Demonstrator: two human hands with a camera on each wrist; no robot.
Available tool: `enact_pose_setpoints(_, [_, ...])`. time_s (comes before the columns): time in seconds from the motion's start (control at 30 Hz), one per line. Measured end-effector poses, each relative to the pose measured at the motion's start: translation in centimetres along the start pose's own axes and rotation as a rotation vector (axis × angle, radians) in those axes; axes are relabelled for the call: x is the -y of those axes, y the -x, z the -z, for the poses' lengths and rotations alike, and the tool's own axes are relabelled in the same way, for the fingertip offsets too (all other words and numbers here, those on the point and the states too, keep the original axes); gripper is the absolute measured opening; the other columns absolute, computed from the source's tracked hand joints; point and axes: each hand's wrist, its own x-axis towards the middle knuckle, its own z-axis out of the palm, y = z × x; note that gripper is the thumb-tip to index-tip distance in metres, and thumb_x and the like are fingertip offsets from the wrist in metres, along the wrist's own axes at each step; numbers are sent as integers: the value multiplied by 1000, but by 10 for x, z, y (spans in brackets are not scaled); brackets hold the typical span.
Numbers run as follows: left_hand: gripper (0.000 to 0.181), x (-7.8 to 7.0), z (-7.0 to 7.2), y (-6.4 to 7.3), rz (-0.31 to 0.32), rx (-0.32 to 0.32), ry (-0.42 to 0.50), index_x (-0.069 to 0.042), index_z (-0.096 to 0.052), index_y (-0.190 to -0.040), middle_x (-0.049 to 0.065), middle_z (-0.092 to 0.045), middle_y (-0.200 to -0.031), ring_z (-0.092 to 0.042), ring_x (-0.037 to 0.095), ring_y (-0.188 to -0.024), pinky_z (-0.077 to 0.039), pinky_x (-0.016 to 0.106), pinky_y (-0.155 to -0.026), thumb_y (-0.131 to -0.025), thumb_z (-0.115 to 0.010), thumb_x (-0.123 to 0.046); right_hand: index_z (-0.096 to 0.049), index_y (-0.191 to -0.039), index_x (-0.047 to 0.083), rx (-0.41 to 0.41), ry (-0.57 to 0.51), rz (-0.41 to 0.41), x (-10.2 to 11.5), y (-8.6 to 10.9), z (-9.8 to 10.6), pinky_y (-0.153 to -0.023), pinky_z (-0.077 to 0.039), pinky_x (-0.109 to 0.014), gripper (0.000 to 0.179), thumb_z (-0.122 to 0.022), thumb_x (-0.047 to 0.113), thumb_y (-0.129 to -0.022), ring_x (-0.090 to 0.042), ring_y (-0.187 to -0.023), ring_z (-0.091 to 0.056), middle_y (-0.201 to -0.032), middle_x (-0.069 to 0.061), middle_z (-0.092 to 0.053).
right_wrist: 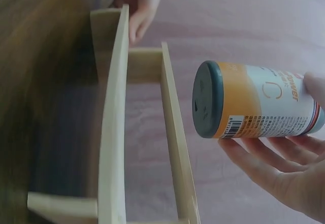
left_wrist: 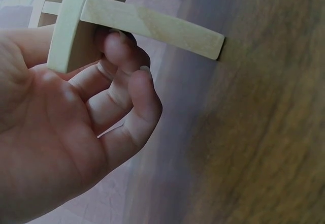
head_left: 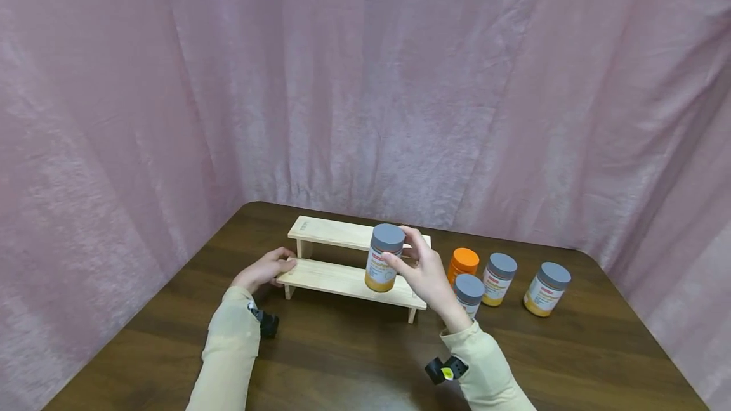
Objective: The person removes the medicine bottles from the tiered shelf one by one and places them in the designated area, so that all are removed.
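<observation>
A two-tier light wooden shelf rack stands on the table. My left hand grips the left end of its lower board. In the left wrist view, the fingers of the left hand curl beneath the board, near a short leg. With thumb and fingers, my right hand holds a supplement bottle upright, in front of the rack's right half. It has a grey lid and a white and yellow label. The right wrist view shows the bottle raised apart from the boards, its dark base showing.
To the rack's right stand an orange bottle and grey-lidded bottles, one partly hidden by the right wrist, another beside it and a third farther right. A pink curtain hangs behind the dark wooden table.
</observation>
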Motion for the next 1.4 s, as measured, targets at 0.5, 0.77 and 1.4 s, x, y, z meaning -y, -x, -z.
enact_pose_setpoints(0.5, [38,-2,4,2,-21,22,-2,7,-43,-125,10,-56,-97,-55,12,-73,-48,30,-64,-101,-50,-21,-46,-139,15,-66,-9,-146,-9,9,76,-85,-51,-37,55,-70,25,-90,-6,-102,-61,-129,-16,-59])
enact_pose_setpoints(0.77, [38,0,7,4,-24,17,-1,7,-44,-125,8,-56,-95,-55,12,-72,-47,29,-64,-101,-50,-22,-46,-139,14,-104,-13,-141,-17,14,101,-82,-53,-24,55,-69,27,-90,0,-99,-61,-116,10,-62])
enact_pose_setpoints(1.4, [36,4,13,9,-13,5,17,6,-44,-124,3,-55,-89,-54,12,-71,-46,29,-64,-101,-49,-20,-46,-138,14,-95,-6,-129,-23,20,134,-83,-49,-16,50,-66,21,-93,3,-100,-60,-111,26,-60])
